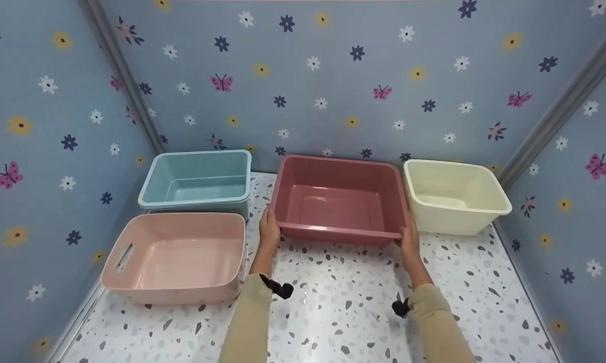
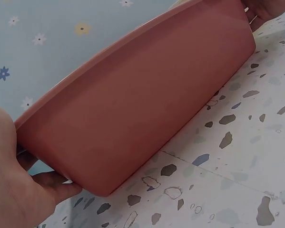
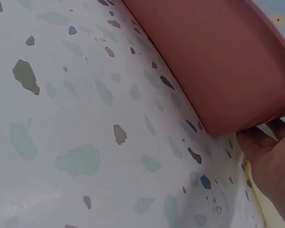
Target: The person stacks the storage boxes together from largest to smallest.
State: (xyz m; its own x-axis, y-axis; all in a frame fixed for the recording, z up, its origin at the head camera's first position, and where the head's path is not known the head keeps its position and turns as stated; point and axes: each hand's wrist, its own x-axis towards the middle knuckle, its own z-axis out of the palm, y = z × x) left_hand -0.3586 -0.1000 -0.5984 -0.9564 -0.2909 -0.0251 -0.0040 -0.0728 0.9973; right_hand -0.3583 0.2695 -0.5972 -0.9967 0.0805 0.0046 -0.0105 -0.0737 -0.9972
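Maroon rectangular plastic basin (image 1: pixel 338 206) near the back edge of the white speckled desk (image 1: pixel 333 307).
Opening up, long axis left-right, roughly parallel to that edge. Left hand (image 1: pixel 269 232) and right hand (image 1: pixel 409 244) clamped on its short ends. Cream rectangular plastic tub (image 1: pixel 456 222) just beside its right end.

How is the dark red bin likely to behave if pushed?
The dark red bin is probably stiff, its sides showing no sag. It's empty, so likely light for its size. Its broad, flat base suggests it would slide rather than tip.
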